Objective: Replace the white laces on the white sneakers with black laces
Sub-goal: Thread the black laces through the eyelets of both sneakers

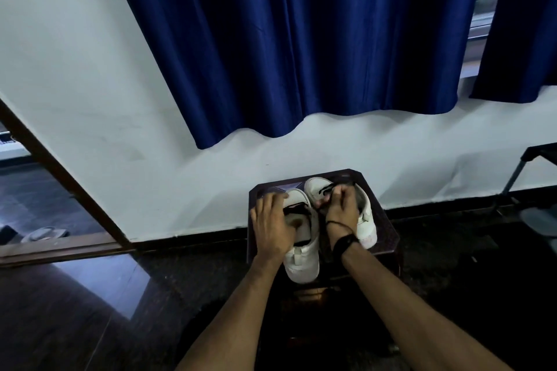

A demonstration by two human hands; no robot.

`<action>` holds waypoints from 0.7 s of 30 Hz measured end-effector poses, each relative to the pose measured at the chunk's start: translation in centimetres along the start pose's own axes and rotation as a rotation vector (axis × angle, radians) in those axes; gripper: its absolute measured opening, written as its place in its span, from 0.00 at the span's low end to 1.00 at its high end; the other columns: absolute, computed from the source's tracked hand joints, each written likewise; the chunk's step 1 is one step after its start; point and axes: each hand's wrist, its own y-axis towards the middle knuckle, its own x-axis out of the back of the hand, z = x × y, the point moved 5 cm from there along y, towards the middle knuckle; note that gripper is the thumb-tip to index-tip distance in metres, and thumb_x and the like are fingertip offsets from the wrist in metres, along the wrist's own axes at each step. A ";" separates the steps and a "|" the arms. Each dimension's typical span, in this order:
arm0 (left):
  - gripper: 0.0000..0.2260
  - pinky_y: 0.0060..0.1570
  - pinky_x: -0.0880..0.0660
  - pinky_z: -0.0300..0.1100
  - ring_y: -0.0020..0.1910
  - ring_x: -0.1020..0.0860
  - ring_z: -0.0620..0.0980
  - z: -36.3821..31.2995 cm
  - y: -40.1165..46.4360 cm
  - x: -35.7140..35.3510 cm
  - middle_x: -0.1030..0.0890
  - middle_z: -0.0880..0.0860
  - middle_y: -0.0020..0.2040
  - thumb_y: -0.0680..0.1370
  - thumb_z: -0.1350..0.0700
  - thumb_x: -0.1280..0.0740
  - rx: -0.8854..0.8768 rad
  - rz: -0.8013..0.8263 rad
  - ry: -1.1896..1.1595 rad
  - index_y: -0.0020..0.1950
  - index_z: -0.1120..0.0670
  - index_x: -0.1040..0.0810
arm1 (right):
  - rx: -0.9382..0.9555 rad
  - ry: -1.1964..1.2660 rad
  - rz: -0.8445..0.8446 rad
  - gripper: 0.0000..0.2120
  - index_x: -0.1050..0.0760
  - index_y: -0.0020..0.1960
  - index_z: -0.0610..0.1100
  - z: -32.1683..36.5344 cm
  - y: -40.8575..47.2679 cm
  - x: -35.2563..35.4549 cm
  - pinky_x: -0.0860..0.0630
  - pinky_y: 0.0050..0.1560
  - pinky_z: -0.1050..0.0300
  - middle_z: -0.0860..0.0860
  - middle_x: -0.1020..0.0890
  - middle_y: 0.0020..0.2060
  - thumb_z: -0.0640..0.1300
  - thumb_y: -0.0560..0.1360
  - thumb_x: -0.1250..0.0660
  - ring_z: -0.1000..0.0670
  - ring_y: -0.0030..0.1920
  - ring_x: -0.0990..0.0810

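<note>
Two white sneakers stand side by side on a small dark stool (388, 230), heels toward me. My left hand (271, 220) lies over the lacing area of the left sneaker (303, 259), fingers spread toward its toe. A bit of black lace shows at that shoe's opening beside my fingers. My right hand (342, 203) is curled over the tongue of the right sneaker (366, 220) and pinches a black lace (327, 188) that runs across its toe end. A dark band sits on my right wrist. The eyelets are hidden under both hands.
The stool stands against a white wall below a blue curtain (301, 39). A dark glossy floor (90, 295) surrounds it. A doorway with a wooden frame (60, 178) opens at the left, with a sandal (45, 233) beyond. A dark metal stand (518, 172) is at the right.
</note>
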 end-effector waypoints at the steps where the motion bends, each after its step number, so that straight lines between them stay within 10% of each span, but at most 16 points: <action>1: 0.26 0.55 0.32 0.48 0.57 0.29 0.53 0.2 -0.2 0.2 0.25 0.48 0.56 0.60 0.56 0.27 0.082 -0.023 -0.010 0.58 0.48 0.26 | 0.025 0.016 -0.011 0.08 0.32 0.45 0.47 1.1 0.8 0.3 0.25 0.45 0.48 0.52 0.26 0.32 0.43 0.82 0.44 0.48 0.35 0.25; 6: 0.24 0.51 0.30 0.52 0.54 0.25 0.59 1.1 -1.6 0.4 0.24 0.54 0.51 0.60 0.59 0.30 0.436 -0.125 -0.137 0.55 0.54 0.27 | 0.557 -0.988 0.496 0.06 0.28 0.52 0.40 6.4 3.5 -0.3 0.28 0.46 0.51 0.43 0.23 0.47 0.40 0.77 0.40 0.40 0.47 0.22; 9: 0.18 0.53 0.30 0.52 0.53 0.22 0.60 1.5 -2.0 -0.1 0.21 0.55 0.52 0.64 0.55 0.31 0.594 -0.051 -0.170 0.53 0.53 0.26 | 0.521 -1.626 0.880 0.16 0.23 0.56 0.40 4.0 3.1 0.0 0.27 0.55 0.52 0.42 0.21 0.56 0.52 0.77 0.36 0.40 0.57 0.22; 16: 0.11 0.54 0.27 0.48 0.51 0.19 0.60 1.5 -2.1 -0.2 0.16 0.57 0.48 0.70 0.50 0.33 0.616 0.030 -0.144 0.48 0.53 0.20 | 0.410 -0.696 0.531 0.12 0.20 0.37 0.48 5.7 5.1 2.4 0.30 0.41 0.70 0.57 0.18 0.35 0.40 0.77 0.35 0.57 0.38 0.21; 21: 0.08 0.46 0.24 0.49 0.48 0.20 0.62 1.2 -2.2 0.0 0.17 0.57 0.47 0.70 0.53 0.32 0.572 -0.051 -0.212 0.48 0.52 0.22 | -0.208 0.474 0.574 0.12 0.30 0.41 0.41 5.8 4.2 2.0 0.25 0.50 0.49 0.44 0.18 0.43 0.37 0.81 0.47 0.44 0.43 0.21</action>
